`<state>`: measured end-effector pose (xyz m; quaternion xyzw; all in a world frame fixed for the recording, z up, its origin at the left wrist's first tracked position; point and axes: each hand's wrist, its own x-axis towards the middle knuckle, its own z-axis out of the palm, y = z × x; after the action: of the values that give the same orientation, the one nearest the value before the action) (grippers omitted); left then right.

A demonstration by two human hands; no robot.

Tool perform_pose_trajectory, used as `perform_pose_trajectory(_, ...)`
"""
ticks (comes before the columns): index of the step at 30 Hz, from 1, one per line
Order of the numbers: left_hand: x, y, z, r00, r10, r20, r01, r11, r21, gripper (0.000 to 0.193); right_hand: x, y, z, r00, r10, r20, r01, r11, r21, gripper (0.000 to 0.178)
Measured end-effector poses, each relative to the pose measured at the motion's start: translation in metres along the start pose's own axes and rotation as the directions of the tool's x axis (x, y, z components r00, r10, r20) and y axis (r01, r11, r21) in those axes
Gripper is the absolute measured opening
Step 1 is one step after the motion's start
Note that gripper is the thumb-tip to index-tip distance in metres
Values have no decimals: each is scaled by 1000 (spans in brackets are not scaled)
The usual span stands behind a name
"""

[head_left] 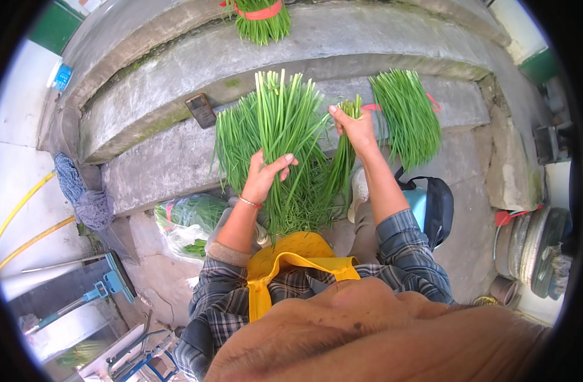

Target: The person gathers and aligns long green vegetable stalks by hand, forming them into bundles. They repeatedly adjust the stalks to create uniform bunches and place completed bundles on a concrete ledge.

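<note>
My left hand [264, 177] is closed round a large bunch of green chives [284, 108], its pale cut ends pointing up and away from me. My right hand [358, 130] grips a smaller bunch of chives [341, 167] near its cut ends, with the leaves hanging down toward me. Behind the large bunch lies a heap of loose chives [234, 140] on the lowest step. Just beyond my right hand rests another bundle of chives [406, 118] with a red band, partly hidden by its leaves. My yellow apron [291, 249] is below the leaf tips.
A dark phone [201, 111] lies on the concrete steps [158, 169]. Higher up sits a red-banded chive bundle [263, 27]. A clear plastic bag [180, 235] of greens is at my left, a black and light-blue bag [439, 210] at my right. A blue mop [110, 284] stands lower left.
</note>
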<state>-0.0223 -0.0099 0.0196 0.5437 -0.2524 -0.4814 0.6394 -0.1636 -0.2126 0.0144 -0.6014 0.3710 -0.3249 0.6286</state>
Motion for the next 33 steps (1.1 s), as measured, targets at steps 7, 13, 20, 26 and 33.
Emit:
perform_pose_trajectory(7,4,0,-14,999,-34,8,34,999,-41,15,-1,-12,-15,991,-8,132,29,986,-162,29)
perform_pose_trajectory(13,2,3,-13,995,-96,9,96,984,-151,16,0,-12,-16,978,-49,202,48,999,12,27)
perform_pose_trajectory(20,2,6,-15,984,-165,69,177,958,-227,20,-4,-19,-8,983,25,182,-50,990,133,25)
perform_pose_trajectory(26,5,10,-26,996,-78,52,79,996,-34,21,-7,-26,-25,912,200,359,-321,892,319,15)
perform_pose_trajectory(33,3,17,-40,996,-32,-77,23,992,-122,14,-7,-30,-51,854,-190,484,-268,636,724,11)
